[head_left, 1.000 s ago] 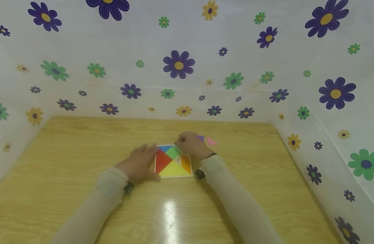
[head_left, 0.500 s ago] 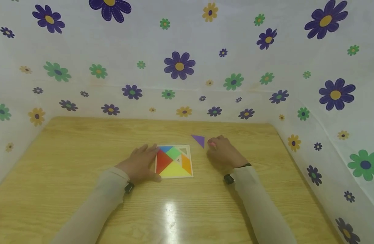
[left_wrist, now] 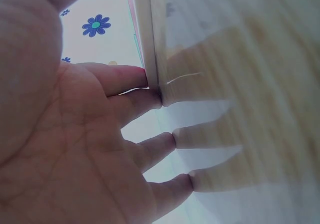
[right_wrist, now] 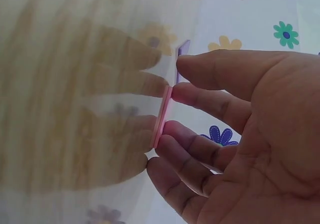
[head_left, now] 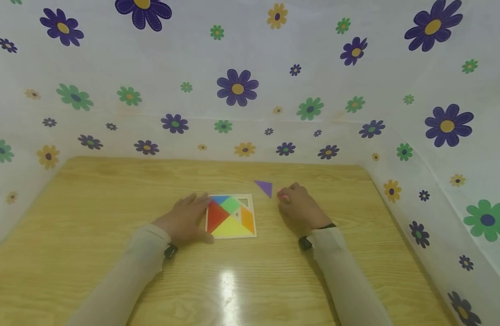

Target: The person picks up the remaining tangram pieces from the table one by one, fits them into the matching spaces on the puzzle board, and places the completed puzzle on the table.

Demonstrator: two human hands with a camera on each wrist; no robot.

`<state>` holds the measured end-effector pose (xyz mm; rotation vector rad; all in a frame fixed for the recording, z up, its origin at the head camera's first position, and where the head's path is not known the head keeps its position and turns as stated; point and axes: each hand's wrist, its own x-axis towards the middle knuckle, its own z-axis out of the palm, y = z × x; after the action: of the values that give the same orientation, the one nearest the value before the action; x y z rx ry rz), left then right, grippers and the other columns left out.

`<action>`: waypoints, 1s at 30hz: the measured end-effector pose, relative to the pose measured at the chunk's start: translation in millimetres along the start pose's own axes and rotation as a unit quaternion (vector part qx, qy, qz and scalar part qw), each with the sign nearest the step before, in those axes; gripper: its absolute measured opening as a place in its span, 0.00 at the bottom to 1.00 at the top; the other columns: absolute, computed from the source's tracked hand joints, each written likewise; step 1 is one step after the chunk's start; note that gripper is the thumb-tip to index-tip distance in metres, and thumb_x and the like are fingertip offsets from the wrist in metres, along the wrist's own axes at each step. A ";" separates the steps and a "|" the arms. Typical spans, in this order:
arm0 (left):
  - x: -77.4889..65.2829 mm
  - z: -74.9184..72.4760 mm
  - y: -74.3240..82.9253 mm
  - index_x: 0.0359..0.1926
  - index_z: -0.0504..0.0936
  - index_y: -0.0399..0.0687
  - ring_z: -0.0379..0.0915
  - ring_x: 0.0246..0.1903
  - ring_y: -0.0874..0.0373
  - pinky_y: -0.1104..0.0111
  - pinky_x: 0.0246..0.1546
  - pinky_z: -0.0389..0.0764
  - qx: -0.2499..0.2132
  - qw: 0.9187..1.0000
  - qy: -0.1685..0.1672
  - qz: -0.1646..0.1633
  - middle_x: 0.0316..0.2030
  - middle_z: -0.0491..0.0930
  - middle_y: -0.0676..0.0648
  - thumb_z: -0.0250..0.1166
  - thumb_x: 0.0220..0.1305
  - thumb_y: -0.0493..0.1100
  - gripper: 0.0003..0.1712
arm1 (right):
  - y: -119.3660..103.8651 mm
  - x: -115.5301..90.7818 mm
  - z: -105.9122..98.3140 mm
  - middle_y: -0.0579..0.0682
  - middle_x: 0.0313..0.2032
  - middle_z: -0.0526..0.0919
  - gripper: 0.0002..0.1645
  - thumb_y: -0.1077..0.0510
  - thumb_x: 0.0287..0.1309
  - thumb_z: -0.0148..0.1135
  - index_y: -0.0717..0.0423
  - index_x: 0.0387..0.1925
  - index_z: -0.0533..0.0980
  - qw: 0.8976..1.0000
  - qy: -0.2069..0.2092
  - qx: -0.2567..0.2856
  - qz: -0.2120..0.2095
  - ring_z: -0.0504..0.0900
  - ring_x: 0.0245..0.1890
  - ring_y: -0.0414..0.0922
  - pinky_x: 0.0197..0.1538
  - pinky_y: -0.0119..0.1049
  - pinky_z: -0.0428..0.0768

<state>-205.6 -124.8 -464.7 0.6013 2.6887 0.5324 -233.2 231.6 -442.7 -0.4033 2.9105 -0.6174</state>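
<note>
A square tangram board (head_left: 233, 237) lies mid-table. Red (head_left: 215, 216), yellow (head_left: 233, 226), blue (head_left: 220, 199), green (head_left: 231, 205) and orange (head_left: 247, 219) pieces sit in it, and two triangular recesses show at its upper right. My left hand (head_left: 184, 218) rests on the table with spread fingers, touching the board's edge (left_wrist: 146, 39) in the left wrist view. Right of the board, my right hand (head_left: 302, 206) holds a pink triangle (right_wrist: 161, 116) by its ends, flat on the tabletop. Its thumb stays off the piece. Just left of that hand lies a purple triangle (head_left: 265, 187).
The wooden table (head_left: 111, 280) has a flower-patterned white sheet (head_left: 185, 59) standing along its back and sides. Dark bands circle both wrists, and light bounces off the table's front middle.
My right hand has left the board's top right corner and gone right to the pink triangle. The purple triangle now shows whole. My left hand stays at the board.
</note>
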 end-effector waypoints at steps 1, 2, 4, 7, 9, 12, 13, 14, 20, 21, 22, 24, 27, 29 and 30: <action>-0.6 -0.6 0.6 0.83 0.52 0.51 0.36 0.81 0.36 0.40 0.78 0.42 -0.001 1.000 -0.001 0.000 0.83 0.47 0.47 0.75 0.50 0.73 0.68 | 0.1 0.2 -0.6 0.64 0.53 0.77 0.19 0.59 0.73 0.54 0.60 0.59 0.81 1.000 -0.002 -0.003 0.001 0.77 0.55 0.60 0.63 0.57 0.77; -1.1 -1.2 1.3 0.83 0.52 0.52 0.36 0.81 0.37 0.41 0.79 0.42 -0.001 1.000 -0.003 -0.004 0.83 0.46 0.47 0.74 0.50 0.73 0.68 | 0.0 0.4 -1.2 0.63 0.53 0.78 0.18 0.60 0.72 0.54 0.60 0.57 0.81 1.000 -0.002 -0.006 0.000 0.77 0.55 0.59 0.63 0.56 0.77; -2.2 -2.4 2.2 0.83 0.52 0.52 0.36 0.81 0.37 0.41 0.78 0.42 -0.003 1.000 -0.002 -0.005 0.83 0.46 0.47 0.75 0.50 0.72 0.68 | -0.2 1.0 -2.7 0.61 0.50 0.79 0.16 0.61 0.71 0.54 0.61 0.54 0.82 1.000 -0.001 -0.018 -0.003 0.77 0.52 0.58 0.60 0.54 0.79; -3.2 -3.5 3.5 0.83 0.52 0.51 0.36 0.81 0.38 0.41 0.79 0.42 -0.004 1.000 0.001 -0.005 0.83 0.46 0.48 0.75 0.51 0.72 0.68 | -0.1 2.1 -4.2 0.59 0.45 0.79 0.13 0.62 0.69 0.56 0.62 0.49 0.80 0.999 0.003 -0.033 0.002 0.78 0.46 0.55 0.53 0.50 0.80; -3.2 -3.8 4.4 0.83 0.52 0.52 0.35 0.81 0.38 0.41 0.79 0.42 -0.009 1.000 0.002 -0.006 0.83 0.46 0.48 0.75 0.51 0.72 0.68 | 0.8 2.1 -5.0 0.58 0.42 0.78 0.12 0.62 0.68 0.56 0.64 0.49 0.79 0.999 0.005 -0.038 0.010 0.77 0.43 0.53 0.49 0.49 0.81; -2.8 -3.8 5.3 0.83 0.52 0.51 0.35 0.81 0.38 0.40 0.78 0.42 -0.017 1.000 0.003 -0.003 0.83 0.47 0.48 0.75 0.50 0.72 0.68 | 2.0 1.9 -4.9 0.59 0.43 0.78 0.16 0.61 0.70 0.56 0.66 0.53 0.77 0.999 0.005 -0.038 0.023 0.76 0.43 0.53 0.48 0.48 0.81; -2.6 -3.8 5.4 0.83 0.52 0.52 0.35 0.81 0.38 0.40 0.78 0.42 -0.019 1.000 0.003 -0.003 0.83 0.47 0.48 0.75 0.50 0.72 0.68 | 2.0 1.7 -4.9 0.59 0.44 0.78 0.17 0.60 0.70 0.56 0.66 0.54 0.78 0.999 0.005 -0.041 0.023 0.76 0.43 0.54 0.48 0.48 0.81; -2.4 -3.5 5.3 0.83 0.53 0.52 0.36 0.81 0.37 0.40 0.78 0.43 -0.018 1.000 0.004 -0.002 0.83 0.47 0.48 0.75 0.49 0.72 0.68 | 2.2 1.6 -4.9 0.60 0.45 0.79 0.18 0.60 0.70 0.56 0.67 0.54 0.78 0.999 0.006 -0.044 0.021 0.77 0.44 0.54 0.48 0.48 0.81; -0.8 -1.7 4.0 0.83 0.53 0.53 0.36 0.81 0.38 0.40 0.78 0.44 -0.009 1.000 0.004 -0.008 0.83 0.47 0.49 0.75 0.49 0.73 0.68 | 1.7 1.7 -3.3 0.61 0.46 0.78 0.18 0.59 0.70 0.57 0.66 0.55 0.78 0.999 0.004 -0.037 0.020 0.77 0.44 0.54 0.50 0.49 0.81; -0.4 -1.5 4.0 0.83 0.53 0.53 0.36 0.81 0.38 0.40 0.78 0.44 -0.011 1.000 0.003 -0.009 0.83 0.47 0.49 0.76 0.49 0.72 0.68 | 2.0 1.6 -2.7 0.61 0.46 0.78 0.18 0.59 0.71 0.57 0.66 0.55 0.77 0.999 0.003 -0.035 0.025 0.77 0.44 0.54 0.50 0.49 0.81; -0.1 -1.4 4.0 0.83 0.53 0.53 0.36 0.81 0.37 0.39 0.78 0.44 -0.012 1.000 0.003 -0.005 0.83 0.47 0.48 0.76 0.49 0.72 0.68 | 2.3 1.4 -2.4 0.60 0.45 0.79 0.17 0.59 0.71 0.57 0.66 0.55 0.77 0.999 0.003 -0.034 0.029 0.77 0.44 0.53 0.50 0.49 0.81; 0.3 -1.4 4.3 0.83 0.53 0.52 0.36 0.81 0.37 0.40 0.78 0.44 -0.012 1.000 0.001 -0.002 0.83 0.47 0.48 0.76 0.50 0.72 0.68 | 3.1 1.0 -1.3 0.59 0.44 0.79 0.17 0.60 0.71 0.56 0.66 0.55 0.77 0.999 0.002 -0.032 0.034 0.78 0.43 0.53 0.50 0.49 0.81; 0.2 -0.9 3.5 0.82 0.53 0.50 0.36 0.80 0.36 0.40 0.78 0.44 -0.006 1.000 0.000 0.004 0.82 0.48 0.46 0.75 0.50 0.71 0.68 | 2.8 0.8 0.1 0.60 0.43 0.81 0.14 0.61 0.70 0.55 0.67 0.51 0.77 0.999 -0.003 -0.026 0.028 0.79 0.43 0.53 0.51 0.49 0.81; 0.3 -0.3 2.4 0.83 0.53 0.49 0.36 0.81 0.36 0.40 0.78 0.44 -0.003 1.000 0.000 0.004 0.82 0.48 0.46 0.75 0.51 0.71 0.68 | 1.6 0.5 0.3 0.60 0.44 0.82 0.13 0.62 0.70 0.55 0.67 0.48 0.78 0.999 -0.012 -0.020 0.025 0.80 0.45 0.54 0.53 0.50 0.81; 0.5 0.3 1.7 0.83 0.53 0.49 0.36 0.81 0.36 0.41 0.78 0.43 -0.003 1.000 -0.001 0.003 0.82 0.47 0.46 0.75 0.51 0.71 0.68 | 0.9 0.3 0.2 0.60 0.44 0.83 0.12 0.62 0.70 0.55 0.67 0.47 0.78 0.999 -0.018 -0.018 0.025 0.81 0.45 0.54 0.54 0.50 0.82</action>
<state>-205.3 -123.1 -464.3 0.6092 2.6835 0.5410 -233.6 232.2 -443.2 -0.3423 2.8920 -0.5460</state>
